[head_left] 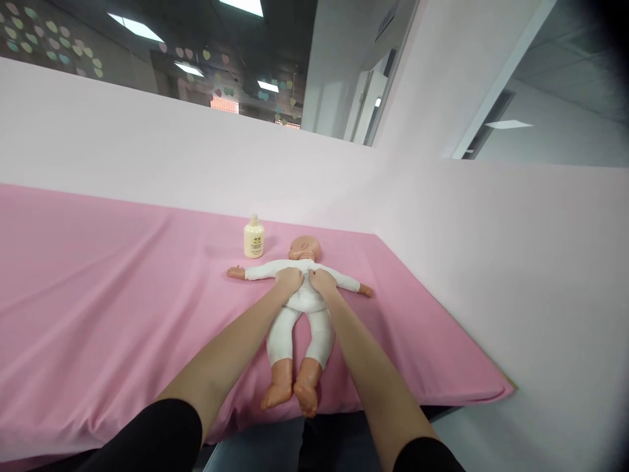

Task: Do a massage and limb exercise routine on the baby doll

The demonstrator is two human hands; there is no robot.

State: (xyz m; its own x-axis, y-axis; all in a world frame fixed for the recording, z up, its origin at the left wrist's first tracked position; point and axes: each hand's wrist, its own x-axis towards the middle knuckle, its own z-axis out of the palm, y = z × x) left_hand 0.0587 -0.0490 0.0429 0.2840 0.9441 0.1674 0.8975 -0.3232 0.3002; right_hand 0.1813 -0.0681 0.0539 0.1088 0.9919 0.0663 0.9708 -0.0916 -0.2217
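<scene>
A baby doll (305, 298) in a white long-sleeved suit lies on its back on the pink cloth. Its head is at the far end, turned to the left, and its bare feet are nearest me. Both arms are spread out sideways. On the left of the chest, my left hand (289, 280) is closed, its fingers curled at the suit front. My right hand (323, 282) is likewise closed on the right of the chest, a small gap from the left. The hands partly cover the suit front, and the fingertips are mostly hidden.
A cream-coloured pump bottle (254, 238) stands upright beyond the doll's outstretched arm on the left. The pink cloth (122, 282) covers the table up to the white walls (196, 164) behind and on the right. Windows are set above these walls.
</scene>
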